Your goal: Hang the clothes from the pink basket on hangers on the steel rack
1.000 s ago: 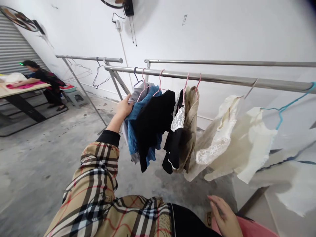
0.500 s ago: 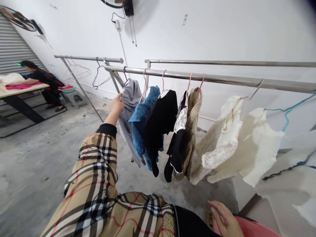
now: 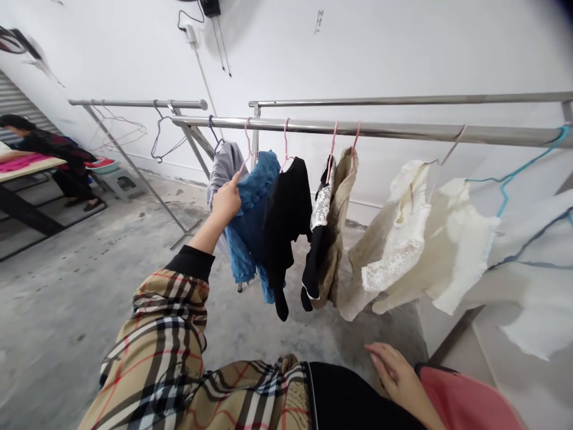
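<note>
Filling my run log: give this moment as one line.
left hand: at blue top; right hand: below rail; black top: hanging

- Near rail [image 3: 394,130]: garments [image 3: 289,209] in row.
- L hand [image 3: 226,202] at 2nd garment [image 3: 248,236] fr. L; R hand [image 3: 398,371] low, nr R, before the row.
- Rear rail [image 3: 380,100] btwn near rail & wall [image 3: 358,48].
- Further L: 3rd rail [image 3: 134,103] w/ hangers [image 3: 158,158] on it.
- Far L: work table [image 3: 42,167] w/ fabric [image 3: 22,162] on top, co-worker [image 3: 49,146] at it.
- Basin [image 3: 104,167] on stool [image 3: 125,184], R of co-worker.

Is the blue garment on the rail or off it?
On: its pink hanger hooks over the front rail, and the blue garment hangs below.
</note>
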